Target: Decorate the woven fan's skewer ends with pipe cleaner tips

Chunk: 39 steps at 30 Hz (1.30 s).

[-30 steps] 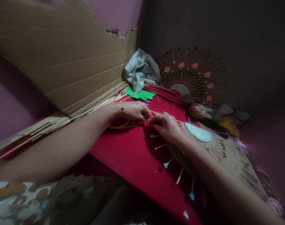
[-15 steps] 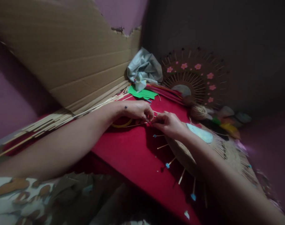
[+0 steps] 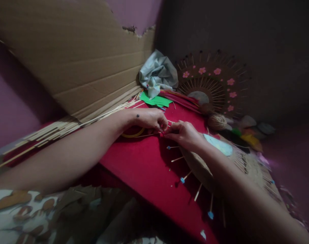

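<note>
Over the red surface (image 3: 134,166), my left hand (image 3: 156,120) is closed in a pinch with its fingertips bent down. My right hand (image 3: 182,134) meets it from the right, thumb and fingers pressed together. What lies between the fingertips is too small to make out. A thin pale stick (image 3: 146,136) runs up to the pinched fingers, and a yellow ring (image 3: 132,135) lies partly hidden beneath my left wrist. Under my right forearm sits a round fan-like piece (image 3: 199,167) with sticks radiating from its edge, some tipped with blue bits (image 3: 182,180).
Long pale sticks (image 3: 47,132) lie along the cardboard panel (image 3: 93,61). At the back are green sheets (image 3: 156,99), a crumpled grey-blue cloth (image 3: 158,73) and a ball of twine (image 3: 217,121). A fan-shaped piece with pink flowers (image 3: 217,71) leans behind.
Both hands stay pinched together at nearly the same spot, with only slight finger movement. The whole view has shifted slightly.
</note>
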Motion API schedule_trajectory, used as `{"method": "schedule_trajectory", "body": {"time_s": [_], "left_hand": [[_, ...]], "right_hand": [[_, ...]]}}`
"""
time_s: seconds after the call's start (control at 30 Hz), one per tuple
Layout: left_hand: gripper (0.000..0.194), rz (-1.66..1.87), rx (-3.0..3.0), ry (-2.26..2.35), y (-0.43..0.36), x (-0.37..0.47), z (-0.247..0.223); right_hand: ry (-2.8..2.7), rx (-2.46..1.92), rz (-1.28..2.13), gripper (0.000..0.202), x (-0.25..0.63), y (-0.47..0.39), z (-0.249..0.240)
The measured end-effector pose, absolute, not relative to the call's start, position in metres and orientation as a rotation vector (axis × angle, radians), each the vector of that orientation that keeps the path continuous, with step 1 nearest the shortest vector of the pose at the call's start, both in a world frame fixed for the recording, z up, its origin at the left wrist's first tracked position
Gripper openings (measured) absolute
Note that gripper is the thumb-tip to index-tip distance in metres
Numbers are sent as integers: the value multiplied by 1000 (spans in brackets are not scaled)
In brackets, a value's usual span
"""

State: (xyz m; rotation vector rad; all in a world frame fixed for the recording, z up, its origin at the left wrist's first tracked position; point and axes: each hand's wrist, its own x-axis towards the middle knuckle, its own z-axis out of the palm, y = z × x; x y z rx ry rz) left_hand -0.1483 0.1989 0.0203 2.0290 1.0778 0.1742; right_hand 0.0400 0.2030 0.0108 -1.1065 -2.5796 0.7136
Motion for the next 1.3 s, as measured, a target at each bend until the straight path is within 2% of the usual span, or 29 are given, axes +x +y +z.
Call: {"method": "schedule_trajectory", "body": {"time_s": [0.33,0.57,0.93,1.13,1.3], "left_hand": [[22,190,2068,1052,202,-150,17],[22,228,2046,1034,203,-150,15],[26,201,2125,1030,206,-151,10],[17,195,2219,1083,208,-151,5],[17,241,2342,1099,208,-150,4]], "right_hand": [[-2541,-1079,864,7,42,209,8],[-2577,-1109,823,9,41,209,8],[-2648,-1039,608,6,41,207,8],[-2667,-1038,353,6,40,202,11],[-2662,-1007,328,7,40,203,10]]}}
